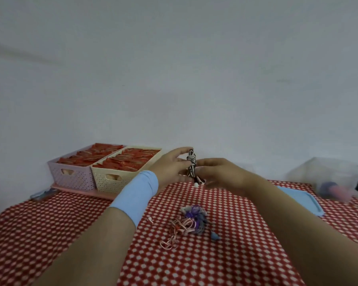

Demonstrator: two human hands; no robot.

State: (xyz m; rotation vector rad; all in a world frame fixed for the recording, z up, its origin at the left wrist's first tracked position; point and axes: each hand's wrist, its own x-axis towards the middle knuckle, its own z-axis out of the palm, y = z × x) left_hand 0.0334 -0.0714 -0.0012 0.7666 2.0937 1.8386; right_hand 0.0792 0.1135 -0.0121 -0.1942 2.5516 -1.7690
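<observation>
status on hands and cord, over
Left hand and right hand both hold the striped cord bundle above the table. Tangled cord pile lies nearer, untouched. Nothing blocking.

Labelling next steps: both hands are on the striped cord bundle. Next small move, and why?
Probably tuck the loose ends into the wrap: the cord bundle is coiled and held upright between the left hand and right hand, and those ends dangle below it.
</observation>
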